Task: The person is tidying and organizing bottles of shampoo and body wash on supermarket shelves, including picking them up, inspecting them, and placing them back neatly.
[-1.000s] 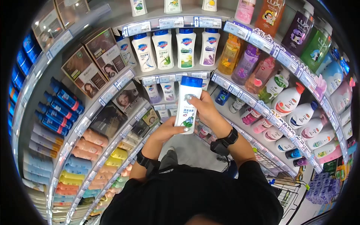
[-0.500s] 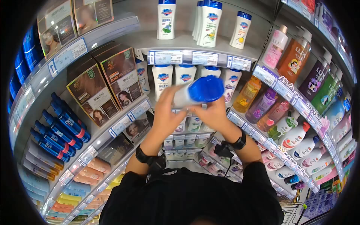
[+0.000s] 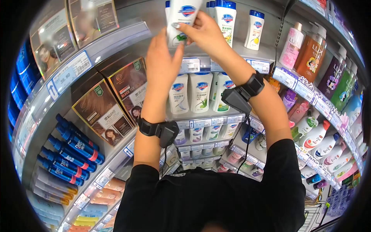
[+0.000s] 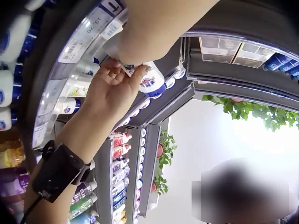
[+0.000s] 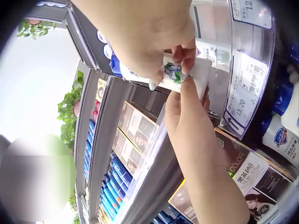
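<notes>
A white body wash bottle [image 3: 184, 19] with a blue-and-red shield logo is held up at the front of the upper shelf. Its top is cut off in the head view, but its blue cap [image 4: 158, 91] shows in the left wrist view. My right hand [image 3: 208, 36] grips the bottle's right side, thumb across the label. Lower down, my left hand [image 3: 161, 63] holds the bottom end at the left. In the right wrist view, the left thumb [image 5: 188, 88] lies on the front of the bottle, with other fingers behind it.
Similar bottles [image 3: 224, 21] stand on the upper shelf behind, and more [image 3: 201, 92] fill the shelf below. Hair dye boxes [image 3: 96, 112] and blue spray bottles [image 3: 75, 141] line the left shelves. Pump bottles [image 3: 309, 50] stand at right. A price rail [image 3: 257, 65] edges the upper shelf.
Both hands have raised the bottle from in front of the body to the upper shelf, tipping it on the way. Its label now faces me again, and the view has tilted up.
</notes>
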The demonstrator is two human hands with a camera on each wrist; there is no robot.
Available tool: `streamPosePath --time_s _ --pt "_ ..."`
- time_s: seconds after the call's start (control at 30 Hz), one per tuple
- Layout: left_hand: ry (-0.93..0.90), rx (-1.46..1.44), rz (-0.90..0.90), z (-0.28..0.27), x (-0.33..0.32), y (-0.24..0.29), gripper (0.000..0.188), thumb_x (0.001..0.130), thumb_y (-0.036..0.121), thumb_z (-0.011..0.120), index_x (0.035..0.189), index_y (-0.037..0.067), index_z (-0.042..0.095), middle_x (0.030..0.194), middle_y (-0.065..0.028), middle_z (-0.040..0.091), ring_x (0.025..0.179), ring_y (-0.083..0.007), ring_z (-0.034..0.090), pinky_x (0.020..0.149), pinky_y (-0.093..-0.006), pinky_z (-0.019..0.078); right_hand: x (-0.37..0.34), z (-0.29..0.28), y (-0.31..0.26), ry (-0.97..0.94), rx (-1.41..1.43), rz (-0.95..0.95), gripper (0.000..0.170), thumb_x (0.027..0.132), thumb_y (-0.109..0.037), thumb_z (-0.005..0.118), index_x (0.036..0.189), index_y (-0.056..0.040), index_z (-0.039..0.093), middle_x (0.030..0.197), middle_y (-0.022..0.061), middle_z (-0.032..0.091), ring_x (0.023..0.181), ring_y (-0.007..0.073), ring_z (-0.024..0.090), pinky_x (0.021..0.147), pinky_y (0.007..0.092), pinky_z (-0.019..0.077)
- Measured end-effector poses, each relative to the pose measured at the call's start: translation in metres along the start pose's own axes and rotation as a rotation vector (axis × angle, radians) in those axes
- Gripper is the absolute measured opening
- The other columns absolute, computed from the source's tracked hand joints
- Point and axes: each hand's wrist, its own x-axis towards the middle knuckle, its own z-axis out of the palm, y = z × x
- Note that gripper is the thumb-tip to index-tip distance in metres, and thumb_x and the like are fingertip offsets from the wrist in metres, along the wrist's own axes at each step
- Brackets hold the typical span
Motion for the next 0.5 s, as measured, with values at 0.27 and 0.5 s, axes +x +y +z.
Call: streamPosePath --time_s 0.27,0.5 --pt "-0.095 0.120 -0.160 0.012 0.018 -0.016 0.050 0.071 0.030 0.069 0.109 0.002 0.053 0.090 -0.0193 0.064 0.084 -0.0348 0.062 0.072 -0.0400 0.0479 0.019 0.000 0.041 -0.091 -0.252 0.061 0.047 0.073 -0.030 0.072 0.098 0.0063 0.054 0.085 0.0148 0.064 0.064 0.0195 0.065 0.058 0.0294 0.0529" --pt "-0.125 0.050 -0.281 0.020 0.019 -0.027 0.044 0.071 0.026 0.069 0.101 -0.001 0.051 0.087 -0.0212 0.063 0.083 -0.0372 0.062 0.071 -0.0428 0.0486 0.037 -0.023 0.014 -0.256 -0.327 0.310 0.043 0.074 -0.018 0.067 0.103 0.0083 0.048 0.083 0.0171 0.062 0.069 0.0230 0.064 0.060 0.0337 0.0530"
